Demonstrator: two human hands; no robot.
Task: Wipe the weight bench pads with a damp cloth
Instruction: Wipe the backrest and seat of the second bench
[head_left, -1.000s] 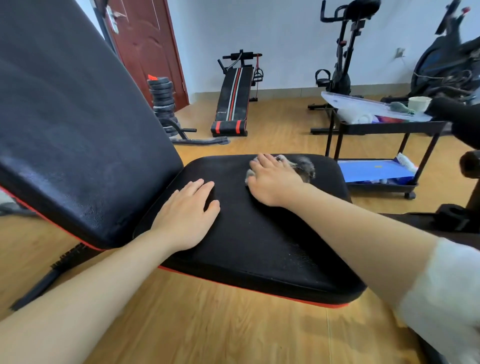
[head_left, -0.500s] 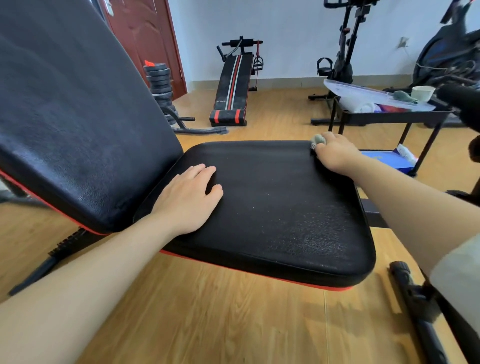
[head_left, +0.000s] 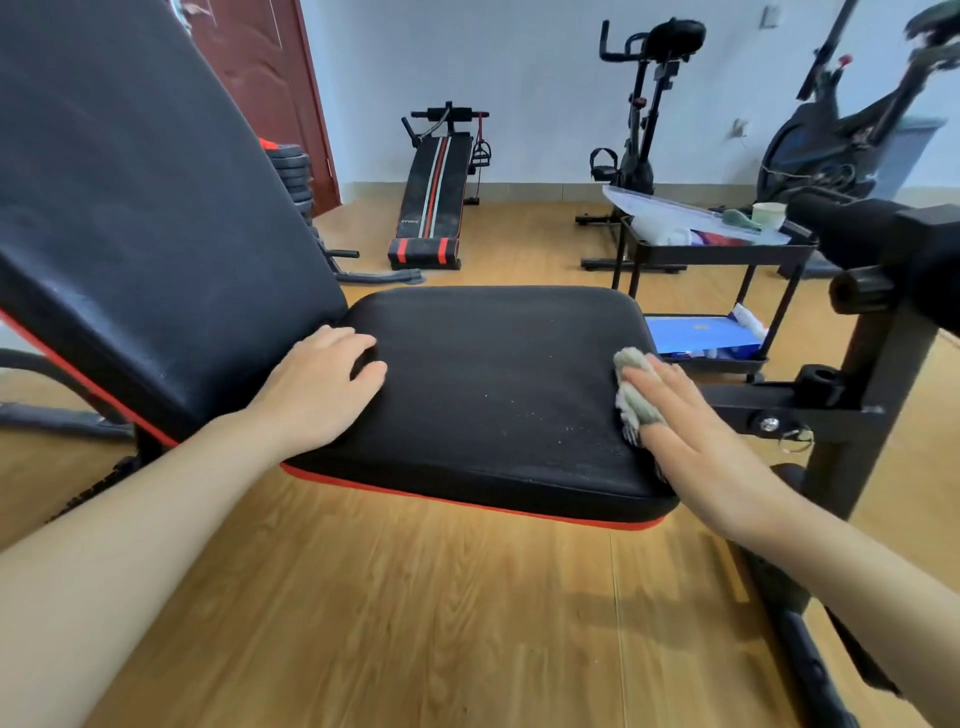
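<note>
Black cart (head_left: 719, 250) top tray holds a pale cup (head_left: 769, 214), its lower shelf (head_left: 714, 364) a blue box (head_left: 696, 335); right hand (head_left: 696, 441), fingers straight, presses the grey cloth (head_left: 636, 397) against the seat pad (head_left: 493, 384) right edge, left hand (head_left: 317, 395) resting flat on it beside the backrest (head_left: 156, 234).

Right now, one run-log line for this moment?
step: seat pad wipe | right hand: presses cloth on pad's right edge | left hand: rests on pad beside backrest

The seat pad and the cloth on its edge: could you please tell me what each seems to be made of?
Seat pad: probably black vinyl or faux leather over foam; slight sheen, fine grain, rounded puffy edges. Cloth: seemingly soft terry or microfibre, pale grey, matte; its edge looks fuzzy and frayed.
</note>
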